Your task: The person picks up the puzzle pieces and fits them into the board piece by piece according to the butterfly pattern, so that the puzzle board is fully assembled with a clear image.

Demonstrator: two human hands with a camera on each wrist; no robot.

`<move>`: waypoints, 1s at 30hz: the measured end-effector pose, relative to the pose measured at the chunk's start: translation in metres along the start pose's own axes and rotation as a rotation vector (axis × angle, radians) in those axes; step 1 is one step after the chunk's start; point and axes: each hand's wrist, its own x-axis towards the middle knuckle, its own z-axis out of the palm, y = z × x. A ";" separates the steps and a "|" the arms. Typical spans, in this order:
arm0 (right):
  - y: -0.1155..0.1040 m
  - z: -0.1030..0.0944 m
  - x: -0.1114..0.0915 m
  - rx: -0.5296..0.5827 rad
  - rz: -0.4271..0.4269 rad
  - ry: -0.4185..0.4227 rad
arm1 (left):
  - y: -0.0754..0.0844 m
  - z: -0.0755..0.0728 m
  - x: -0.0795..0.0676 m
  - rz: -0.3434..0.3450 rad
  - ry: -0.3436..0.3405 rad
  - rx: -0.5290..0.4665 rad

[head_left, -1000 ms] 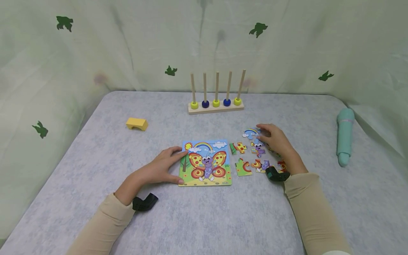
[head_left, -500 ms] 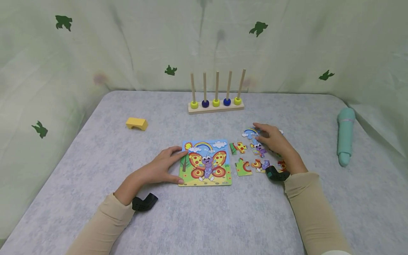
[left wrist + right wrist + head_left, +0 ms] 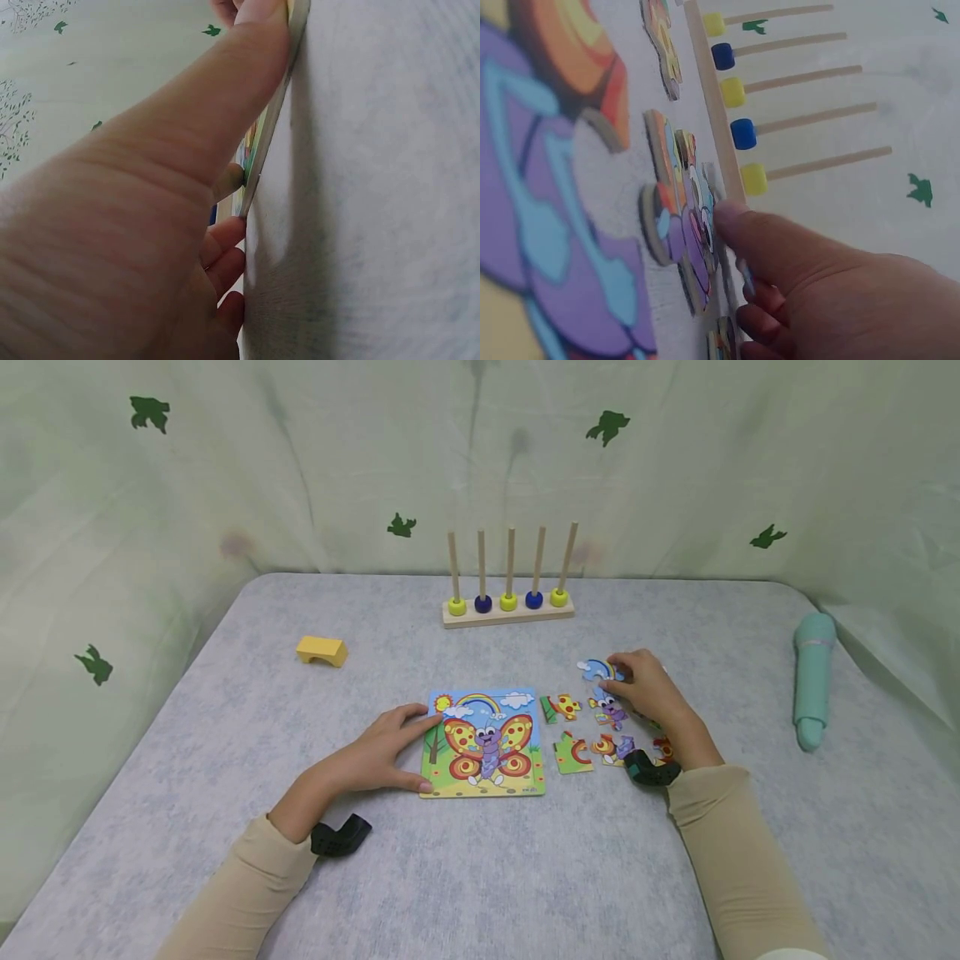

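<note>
One rainbow piece (image 3: 597, 671) is at two o'clock from the butterfly board (image 3: 487, 756), pinched, it seems, between the thumb and fingers of the right hand (image 3: 651, 687). It looks thin, light and stiff, perhaps slick on its printed face; opposite cut edges should give the surest hold, clear of any narrow tabs. At the board's nine o'clock, the left hand (image 3: 378, 750) rests spread fingers against the edge, unclenched.

and there's the pale green drape (image 3: 345, 452) round back and sides, dark green bird shapes (image 3: 608, 428) scattered across, blurry pink blooms (image 3: 237, 545) low down, mottled grey tabletop (image 3: 525, 877) in soft light!
</note>
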 end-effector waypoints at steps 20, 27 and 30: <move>-0.093 0.012 -0.022 0.124 -0.352 0.096 | -0.003 0.001 0.000 0.011 0.010 0.017; -0.111 0.045 -0.023 0.105 -0.397 -0.022 | -0.003 0.001 0.001 0.035 0.003 0.062; -0.111 0.056 -0.021 0.085 -0.379 -0.082 | 0.000 0.001 0.002 0.029 0.007 0.082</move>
